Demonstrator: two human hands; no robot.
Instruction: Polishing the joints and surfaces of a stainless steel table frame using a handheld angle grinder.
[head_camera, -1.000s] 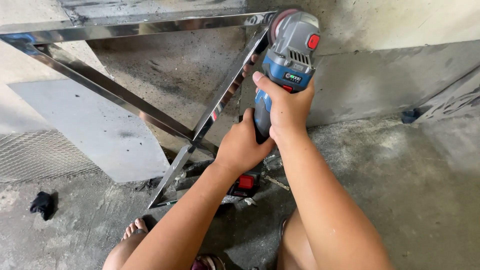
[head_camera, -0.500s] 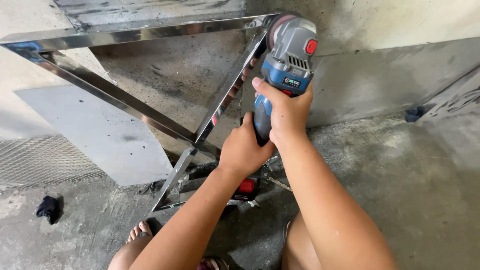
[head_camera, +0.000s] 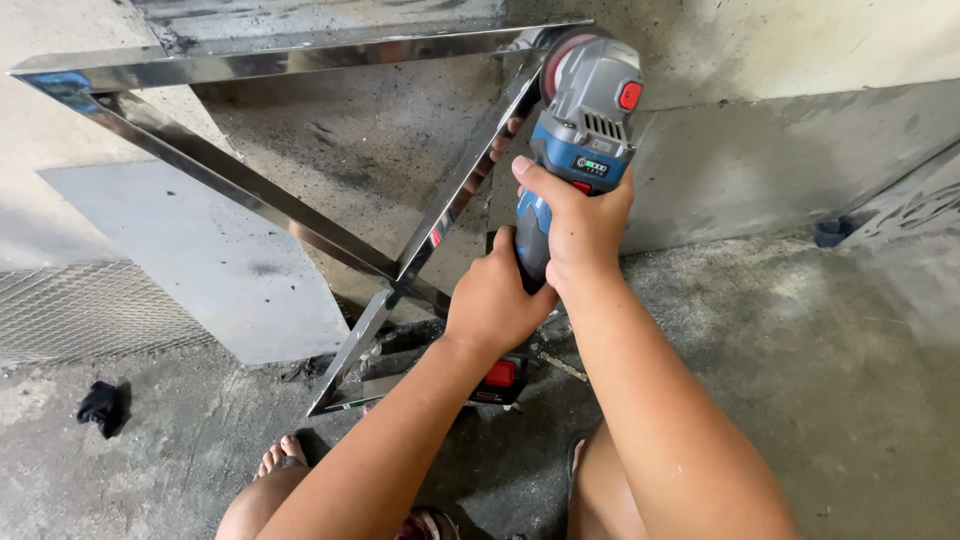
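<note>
A blue and grey cordless angle grinder (head_camera: 585, 125) with a red button points up at the top corner of a shiny steel tube frame (head_camera: 300, 215). Its disc end sits against the joint where the top bar meets a slanted bar. My right hand (head_camera: 575, 215) is wrapped around the grinder's body just below the head. My left hand (head_camera: 495, 300) grips the lower handle, above the red-trimmed battery (head_camera: 497, 378). The disc itself is mostly hidden by the guard.
The frame leans against a stained concrete wall (head_camera: 800, 150). A grey sheet panel (head_camera: 200, 270) and wire mesh (head_camera: 80, 315) stand at the left. A black rag (head_camera: 100, 408) lies on the concrete floor. My sandalled foot (head_camera: 280, 460) is below the frame.
The grinder and both hands stay at the frame's top corner. The view has shifted slightly, with the grinder head a little lower in the picture.
</note>
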